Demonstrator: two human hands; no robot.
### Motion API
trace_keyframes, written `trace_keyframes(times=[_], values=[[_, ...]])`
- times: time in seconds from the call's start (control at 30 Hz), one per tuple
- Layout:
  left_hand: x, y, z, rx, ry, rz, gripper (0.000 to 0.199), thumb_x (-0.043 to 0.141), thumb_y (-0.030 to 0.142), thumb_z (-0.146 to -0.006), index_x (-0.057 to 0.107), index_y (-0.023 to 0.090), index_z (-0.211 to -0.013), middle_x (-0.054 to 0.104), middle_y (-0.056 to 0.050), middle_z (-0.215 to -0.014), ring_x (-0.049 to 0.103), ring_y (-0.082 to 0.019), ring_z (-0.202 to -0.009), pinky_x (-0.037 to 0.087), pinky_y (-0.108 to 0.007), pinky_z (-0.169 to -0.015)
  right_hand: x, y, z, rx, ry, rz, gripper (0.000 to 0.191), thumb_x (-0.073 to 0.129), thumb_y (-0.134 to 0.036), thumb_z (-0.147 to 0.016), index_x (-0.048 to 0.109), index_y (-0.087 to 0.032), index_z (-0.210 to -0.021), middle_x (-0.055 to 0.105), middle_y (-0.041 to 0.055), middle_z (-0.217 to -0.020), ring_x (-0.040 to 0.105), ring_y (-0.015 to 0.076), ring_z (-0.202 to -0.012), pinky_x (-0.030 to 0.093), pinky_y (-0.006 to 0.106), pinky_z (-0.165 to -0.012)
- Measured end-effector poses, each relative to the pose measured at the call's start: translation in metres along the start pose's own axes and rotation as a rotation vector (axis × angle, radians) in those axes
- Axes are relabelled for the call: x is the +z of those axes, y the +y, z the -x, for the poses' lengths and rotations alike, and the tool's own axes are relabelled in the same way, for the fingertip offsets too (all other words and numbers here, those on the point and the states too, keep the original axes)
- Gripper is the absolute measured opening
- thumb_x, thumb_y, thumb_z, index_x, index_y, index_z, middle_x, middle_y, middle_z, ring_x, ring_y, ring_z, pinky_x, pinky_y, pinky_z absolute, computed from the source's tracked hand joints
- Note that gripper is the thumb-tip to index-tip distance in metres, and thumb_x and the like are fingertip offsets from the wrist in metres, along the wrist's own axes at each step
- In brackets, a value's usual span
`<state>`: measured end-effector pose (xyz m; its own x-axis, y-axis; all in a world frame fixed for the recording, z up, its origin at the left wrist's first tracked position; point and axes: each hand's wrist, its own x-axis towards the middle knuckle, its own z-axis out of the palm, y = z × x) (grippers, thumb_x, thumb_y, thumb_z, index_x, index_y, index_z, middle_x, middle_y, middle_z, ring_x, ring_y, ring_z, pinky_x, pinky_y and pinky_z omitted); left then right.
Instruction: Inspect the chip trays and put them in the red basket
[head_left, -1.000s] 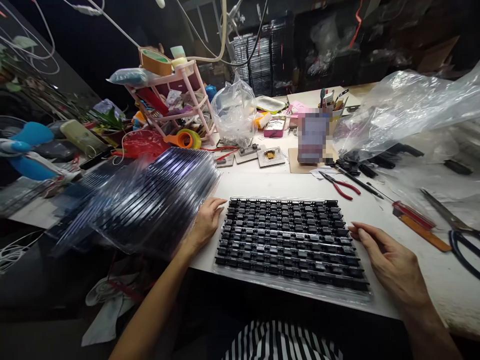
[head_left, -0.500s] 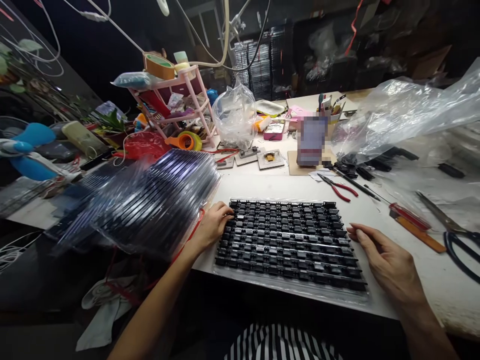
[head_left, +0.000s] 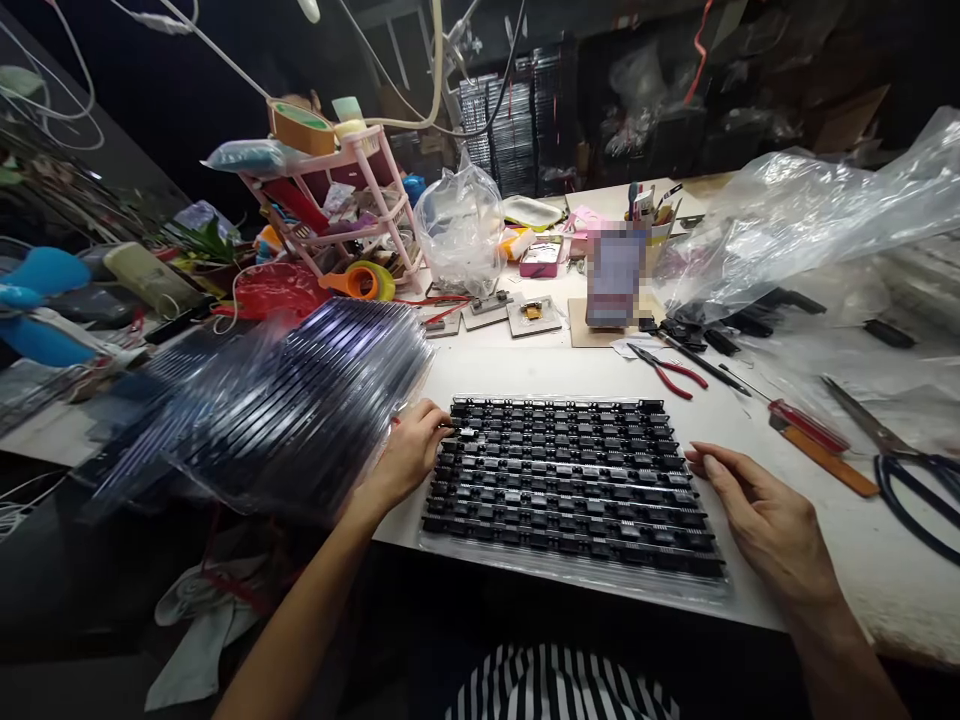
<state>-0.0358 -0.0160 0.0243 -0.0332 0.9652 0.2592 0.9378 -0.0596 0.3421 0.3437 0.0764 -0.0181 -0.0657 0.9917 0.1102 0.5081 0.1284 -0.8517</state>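
Observation:
A clear plastic tray [head_left: 570, 580] filled with rows of black parts [head_left: 562, 480] lies at the front edge of the white table. At its upper left corner my left hand [head_left: 412, 448] has thumb and fingers pinched at the end of a row; what they grip there is too small to make out. My right hand [head_left: 765, 515] rests beside the tray's right side, fingers partly bent and slightly apart, near the row ends, with nothing visible in it.
Stacked clear trays [head_left: 322, 400] lie on the left. Red-handled pliers [head_left: 667, 372], a screwdriver [head_left: 806, 422] and scissors [head_left: 892, 440] are on the right. Behind stand a pink rack [head_left: 390, 215], a plastic bag [head_left: 461, 225] and small metal fixtures [head_left: 534, 316].
The whole view has shifted slightly, moving the scene a little to the left. My left hand appears lifted slightly at the tray's corner; my right hand stays beside the tray.

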Motion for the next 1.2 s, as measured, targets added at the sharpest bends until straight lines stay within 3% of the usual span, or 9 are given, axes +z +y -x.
trace_keyframes(times=[0.2,0.4,0.7,1.2], values=[[-0.001,0.000,-0.001,0.002,-0.007,-0.044,0.012,0.043,0.016,-0.089,0.054,0.019,-0.084,0.053,-0.004,-0.088,0.053,-0.017,-0.077,0.044,-0.031,-0.070,0.001,0.000,0.000,-0.006,0.003,0.021,0.039,0.051,-0.054,-0.082,0.066,-0.027,-0.105,0.070,0.0036,-0.103,0.064,0.0256,-0.097,0.051,0.040,-0.088],[-0.006,0.004,-0.003,0.011,0.007,-0.049,0.013,0.041,0.018,-0.091,0.054,0.019,-0.088,0.053,-0.004,-0.091,0.055,-0.016,-0.082,0.045,-0.031,-0.076,0.000,-0.001,0.001,-0.005,-0.002,0.016,0.039,0.051,-0.055,-0.082,0.066,-0.027,-0.104,0.070,0.0034,-0.102,0.064,0.0262,-0.097,0.049,0.042,-0.090],[-0.001,0.005,-0.005,0.032,-0.097,-0.152,0.014,0.043,0.014,-0.088,0.055,0.020,-0.083,0.054,-0.005,-0.089,0.055,-0.018,-0.080,0.044,-0.031,-0.071,0.000,-0.004,0.000,-0.017,-0.003,0.014,0.040,0.051,-0.054,-0.082,0.066,-0.026,-0.104,0.070,0.0046,-0.101,0.064,0.0275,-0.097,0.049,0.043,-0.090],[-0.002,0.007,-0.008,0.027,-0.119,-0.161,0.014,0.042,0.016,-0.089,0.054,0.019,-0.084,0.054,-0.006,-0.089,0.054,-0.019,-0.078,0.044,-0.032,-0.068,0.000,-0.004,0.000,-0.081,-0.008,0.030,0.037,0.050,-0.051,-0.084,0.066,-0.025,-0.103,0.070,0.0045,-0.101,0.064,0.0264,-0.096,0.049,0.041,-0.089]])
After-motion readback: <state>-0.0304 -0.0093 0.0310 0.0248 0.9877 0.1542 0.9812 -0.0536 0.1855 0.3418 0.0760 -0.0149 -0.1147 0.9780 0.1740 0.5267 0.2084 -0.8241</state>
